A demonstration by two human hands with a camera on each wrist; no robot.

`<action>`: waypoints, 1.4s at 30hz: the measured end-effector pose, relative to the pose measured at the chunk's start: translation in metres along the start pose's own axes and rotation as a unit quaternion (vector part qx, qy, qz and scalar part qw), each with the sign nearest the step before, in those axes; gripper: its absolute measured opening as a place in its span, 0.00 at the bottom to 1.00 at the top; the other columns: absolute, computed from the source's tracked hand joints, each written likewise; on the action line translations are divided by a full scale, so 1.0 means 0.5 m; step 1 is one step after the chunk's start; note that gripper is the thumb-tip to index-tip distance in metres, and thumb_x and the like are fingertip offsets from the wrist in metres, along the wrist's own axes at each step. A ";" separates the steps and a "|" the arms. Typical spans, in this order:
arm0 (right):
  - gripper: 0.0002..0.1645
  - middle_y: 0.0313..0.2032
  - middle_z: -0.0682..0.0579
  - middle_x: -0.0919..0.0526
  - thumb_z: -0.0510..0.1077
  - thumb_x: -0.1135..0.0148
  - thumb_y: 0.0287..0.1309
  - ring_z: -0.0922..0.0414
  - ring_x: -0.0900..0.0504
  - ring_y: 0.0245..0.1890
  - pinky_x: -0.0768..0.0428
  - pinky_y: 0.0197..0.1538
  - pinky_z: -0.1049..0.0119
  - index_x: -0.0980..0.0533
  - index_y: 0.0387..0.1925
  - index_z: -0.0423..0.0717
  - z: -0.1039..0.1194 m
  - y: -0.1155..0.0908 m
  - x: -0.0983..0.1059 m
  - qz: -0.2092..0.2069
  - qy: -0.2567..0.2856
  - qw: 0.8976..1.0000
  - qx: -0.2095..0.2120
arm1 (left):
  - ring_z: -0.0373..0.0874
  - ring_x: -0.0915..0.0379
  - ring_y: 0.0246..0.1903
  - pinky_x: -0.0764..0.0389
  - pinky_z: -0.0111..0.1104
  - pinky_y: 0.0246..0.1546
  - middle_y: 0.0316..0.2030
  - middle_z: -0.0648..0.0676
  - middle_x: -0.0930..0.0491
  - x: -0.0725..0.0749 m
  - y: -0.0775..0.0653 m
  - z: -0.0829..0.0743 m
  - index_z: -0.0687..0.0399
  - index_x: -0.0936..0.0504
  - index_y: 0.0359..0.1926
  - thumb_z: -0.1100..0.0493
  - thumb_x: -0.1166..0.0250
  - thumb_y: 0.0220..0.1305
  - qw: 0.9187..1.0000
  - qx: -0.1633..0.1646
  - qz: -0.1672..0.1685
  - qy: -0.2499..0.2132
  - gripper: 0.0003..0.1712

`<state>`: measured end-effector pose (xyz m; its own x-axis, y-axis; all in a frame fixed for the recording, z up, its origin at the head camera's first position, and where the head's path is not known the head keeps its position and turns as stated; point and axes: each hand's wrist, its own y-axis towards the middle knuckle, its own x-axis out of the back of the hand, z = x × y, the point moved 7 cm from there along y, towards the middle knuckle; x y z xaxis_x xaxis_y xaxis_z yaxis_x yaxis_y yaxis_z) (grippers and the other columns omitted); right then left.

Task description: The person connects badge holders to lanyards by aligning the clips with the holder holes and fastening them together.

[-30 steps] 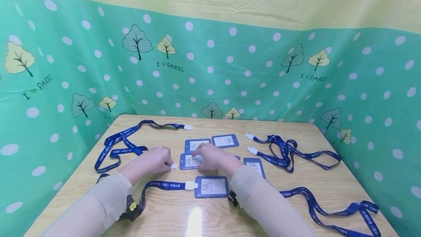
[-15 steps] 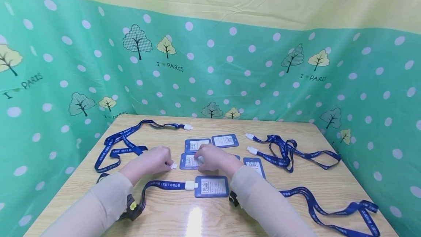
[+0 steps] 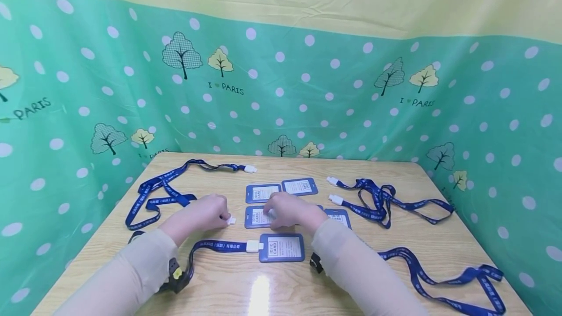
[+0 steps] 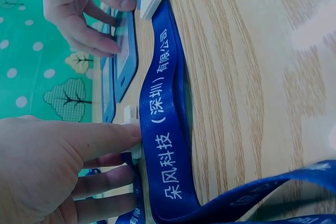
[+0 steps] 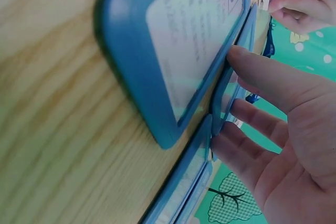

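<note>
Landmark: near blue plastic card holder (image 3: 285, 247), rectangular, white insert, flat on the pale wood-grain tabletop (image 3: 219, 286); joined at its left end to a printed blue fabric lanyard (image 3: 221, 246). Just beyond landmark: second blue card holder (image 3: 256, 217), its edges gripped between thumb and fingers of the right hand (image 3: 290, 210). Left of and beyond landmark: left hand (image 3: 210, 213), thumb and finger pinching a small white plastic clip (image 3: 231, 221). Farther beyond landmark: third blue card holder (image 3: 262, 193) and fourth blue card holder (image 3: 300, 187), side by side.
</note>
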<state>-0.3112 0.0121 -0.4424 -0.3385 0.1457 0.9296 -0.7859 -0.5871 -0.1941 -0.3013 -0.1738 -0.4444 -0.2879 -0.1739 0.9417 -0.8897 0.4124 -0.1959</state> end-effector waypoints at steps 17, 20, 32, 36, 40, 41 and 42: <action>0.27 0.57 0.59 0.19 0.44 0.19 0.48 0.55 0.24 0.62 0.25 0.65 0.57 0.15 0.53 0.61 0.016 -0.009 0.001 0.016 -0.019 1.000 0.003 | 0.41 0.28 0.26 0.23 0.34 0.31 0.29 0.46 0.24 -0.002 0.002 0.002 0.47 0.14 0.26 0.58 0.25 0.61 1.000 0.011 -0.001 -0.007 0.07; 0.27 0.57 0.58 0.18 0.43 0.19 0.48 0.55 0.23 0.61 0.24 0.64 0.58 0.15 0.52 0.61 0.019 -0.007 0.000 0.017 -0.015 1.000 -0.004 | 0.41 0.28 0.25 0.24 0.34 0.31 0.29 0.46 0.25 -0.003 0.002 0.001 0.46 0.16 0.23 0.58 0.26 0.61 1.000 0.008 -0.001 -0.005 0.12; 0.23 0.54 0.59 0.16 0.44 0.18 0.48 0.55 0.21 0.60 0.22 0.62 0.59 0.13 0.48 0.61 0.008 -0.004 -0.005 0.023 0.005 0.999 -0.028 | 0.40 0.29 0.24 0.24 0.32 0.29 0.27 0.46 0.25 -0.003 -0.002 -0.003 0.48 0.19 0.22 0.57 0.27 0.63 1.000 -0.009 -0.006 0.012 0.13; 0.22 0.52 0.59 0.16 0.44 0.18 0.47 0.56 0.20 0.57 0.20 0.59 0.60 0.13 0.47 0.62 0.004 -0.004 -0.005 0.025 0.016 0.999 -0.032 | 0.39 0.29 0.25 0.21 0.33 0.32 0.27 0.45 0.24 -0.003 -0.002 -0.005 0.50 0.15 0.30 0.57 0.27 0.63 1.000 -0.021 -0.017 0.015 0.06; 0.22 0.51 0.59 0.16 0.45 0.18 0.48 0.56 0.20 0.56 0.20 0.58 0.61 0.13 0.47 0.62 0.002 -0.003 -0.004 0.026 0.020 0.999 -0.036 | 0.38 0.28 0.27 0.20 0.33 0.34 0.28 0.44 0.24 -0.003 -0.004 -0.006 0.51 0.14 0.33 0.57 0.27 0.63 0.999 -0.033 -0.023 0.023 0.04; 0.22 0.52 0.59 0.16 0.45 0.18 0.48 0.56 0.20 0.57 0.20 0.58 0.61 0.13 0.47 0.62 0.001 -0.004 -0.004 0.027 0.020 0.999 -0.035 | 0.38 0.28 0.27 0.19 0.33 0.35 0.29 0.44 0.23 -0.003 -0.005 -0.007 0.51 0.13 0.33 0.57 0.27 0.64 0.999 -0.039 -0.025 0.026 0.04; 0.22 0.52 0.59 0.16 0.45 0.18 0.48 0.56 0.20 0.57 0.20 0.59 0.61 0.13 0.48 0.62 0.001 -0.004 -0.005 0.028 0.019 0.999 -0.034 | 0.37 0.27 0.27 0.18 0.33 0.35 0.29 0.44 0.23 -0.004 -0.006 -0.007 0.51 0.13 0.33 0.58 0.27 0.64 0.998 -0.041 -0.027 0.026 0.04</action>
<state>-0.3087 0.0124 -0.4441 -0.4008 0.1454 0.9046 -0.7984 -0.5397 -0.2670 -0.2971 -0.1716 -0.4449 -0.2197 -0.1511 0.9638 -0.8704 0.4765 -0.1237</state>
